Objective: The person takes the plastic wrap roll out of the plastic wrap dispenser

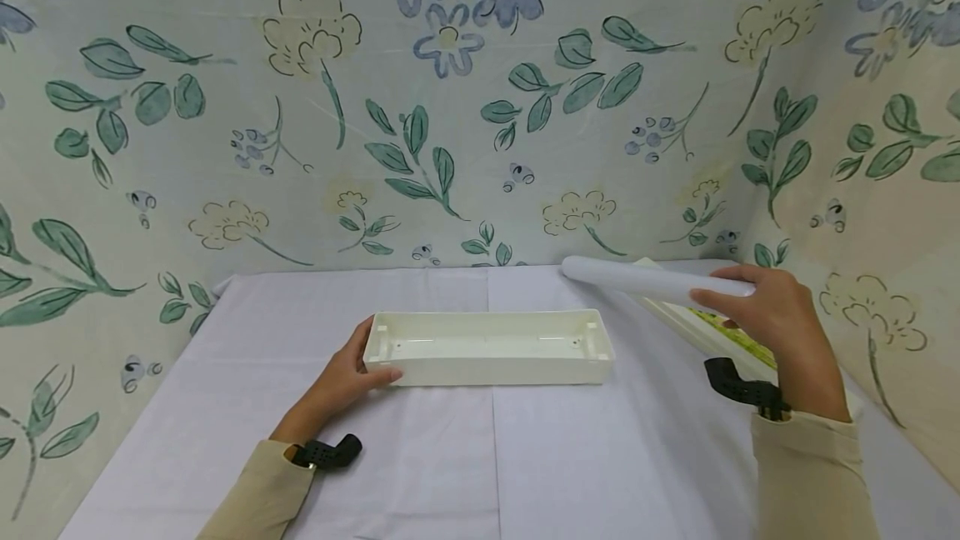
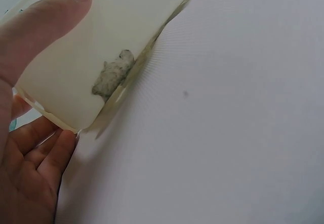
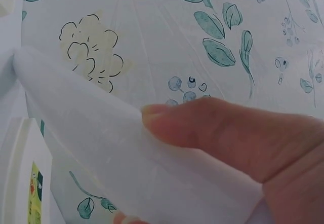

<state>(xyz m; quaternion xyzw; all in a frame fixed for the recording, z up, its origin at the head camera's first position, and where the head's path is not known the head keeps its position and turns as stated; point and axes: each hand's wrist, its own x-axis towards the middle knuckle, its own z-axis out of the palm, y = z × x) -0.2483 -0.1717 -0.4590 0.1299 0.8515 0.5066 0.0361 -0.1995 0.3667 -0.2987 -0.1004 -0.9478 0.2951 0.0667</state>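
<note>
A long cream plastic box (image 1: 491, 371), open at the top, stands mid-table in the head view. My left hand (image 1: 352, 372) grips its left end, thumb on the front face and fingers round the end and underside. The left wrist view shows the box (image 2: 61, 46) close up, with a grey smudge low on its face and the hand (image 2: 38, 153) at its corner. On the right, my right hand (image 1: 772, 315) holds a smooth white roll (image 1: 637, 275) near its right end, above the table. The thumb lies along the roll (image 3: 96, 127) in the right wrist view.
Behind and below the roll, a long cream piece (image 1: 675, 323) with a green and yellow label (image 1: 738, 344) lies at the table's right side. White cloth (image 1: 420, 448) covers the table. Floral fabric (image 1: 450, 148) hangs at the back and sides.
</note>
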